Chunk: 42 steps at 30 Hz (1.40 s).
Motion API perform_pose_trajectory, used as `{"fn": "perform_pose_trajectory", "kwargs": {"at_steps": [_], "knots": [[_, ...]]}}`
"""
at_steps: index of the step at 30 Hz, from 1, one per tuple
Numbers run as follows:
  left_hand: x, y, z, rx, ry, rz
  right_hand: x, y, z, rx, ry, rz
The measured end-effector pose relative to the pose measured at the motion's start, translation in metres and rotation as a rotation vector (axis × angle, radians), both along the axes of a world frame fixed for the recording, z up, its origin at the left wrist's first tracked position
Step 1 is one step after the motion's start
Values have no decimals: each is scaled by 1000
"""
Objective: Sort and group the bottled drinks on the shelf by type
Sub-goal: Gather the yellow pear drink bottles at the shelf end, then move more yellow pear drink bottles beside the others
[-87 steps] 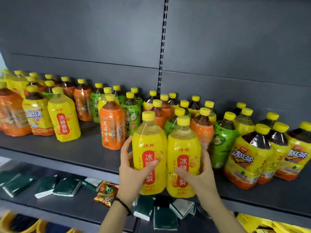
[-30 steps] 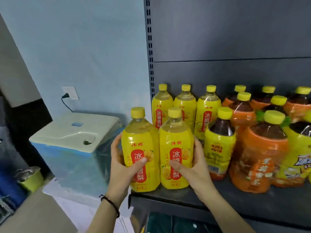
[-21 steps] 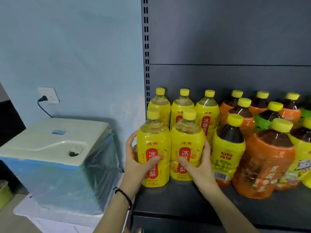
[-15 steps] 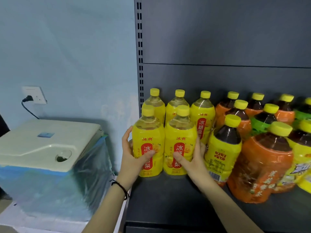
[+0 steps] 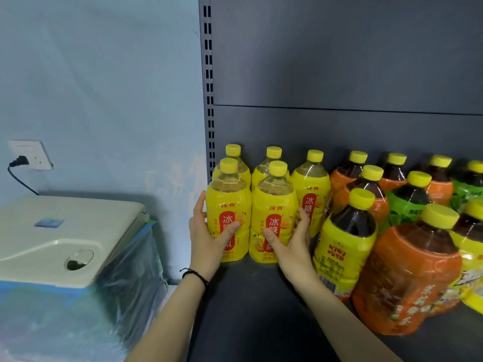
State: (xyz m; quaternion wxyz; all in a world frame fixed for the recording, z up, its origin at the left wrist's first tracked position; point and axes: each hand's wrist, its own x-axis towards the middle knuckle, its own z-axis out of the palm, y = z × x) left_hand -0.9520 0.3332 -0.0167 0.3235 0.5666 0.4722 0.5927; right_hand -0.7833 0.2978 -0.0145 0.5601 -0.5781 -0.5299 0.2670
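**Bottled drinks (image 5: 312,184) on the shelf (image 5: 261,309), two of them in hand**

Fingers (image 5: 200,205) of the left hand (image 5: 209,239) curl round the outer side of the left yellow bottle (image 5: 228,202), with the thumb laid across its red label. The right hand (image 5: 292,241) grips the right yellow bottle (image 5: 274,205) the same way: fingers wrapped round its right side, thumb on the label front. A black cord band (image 5: 194,274) circles the left wrist.

Both held bottles are upright and touch each other. Their bases sit at the shelf surface at its far left end, just beside the slotted upright (image 5: 207,100) (whether their full weight rests there cannot be told).

Directly behind them, three matching yellow bottles (image 5: 273,158) stand in a row against the dark back panel (image 5: 339,61).

To the right stands a dark tea bottle with a yellow label (image 5: 345,246), just beside the right wrist. Nearer the camera is a large orange-wrapped bottle (image 5: 407,278). Behind these are a green-labelled bottle (image 5: 410,205) and several smaller orange bottles (image 5: 342,176), all with yellow caps. The kinds here are mixed.

Off the shelf to the left, a cream-lidded appliance (image 5: 65,231) wrapped in clear plastic sits against the pale blue wall (image 5: 104,87). Above it is a wall socket (image 5: 30,155) with a black plug (image 5: 18,161) in it.
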Motion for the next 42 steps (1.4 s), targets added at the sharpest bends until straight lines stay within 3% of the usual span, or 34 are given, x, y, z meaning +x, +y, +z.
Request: {"fn": "perform_pose_trajectory", "kwargs": {"at_steps": [8, 14, 20, 23, 32, 38, 42], "knots": [[-6, -19, 0, -65, -19, -134, 1, -16, -5, -31, -28, 121], [-18, -41, -11, -123, 62, -43, 11, -55, -8, -97, 49, 237], [-24, -72, -17, -192, 283, -6, 25, -101, -12, -151, -111, 72], [-10, -93, -15, -165, 378, -107, 39, -124, -14, -145, -70, -1], [97, -133, 18, -92, 179, -313, 114, -188, -17, 87, 131, -379], [182, -162, 19, 14, -47, -120, 220, -206, -4, 81, 141, -466], [223, -181, -6, -53, -106, -55, 289, -188, 3, 74, 37, -468]]}}
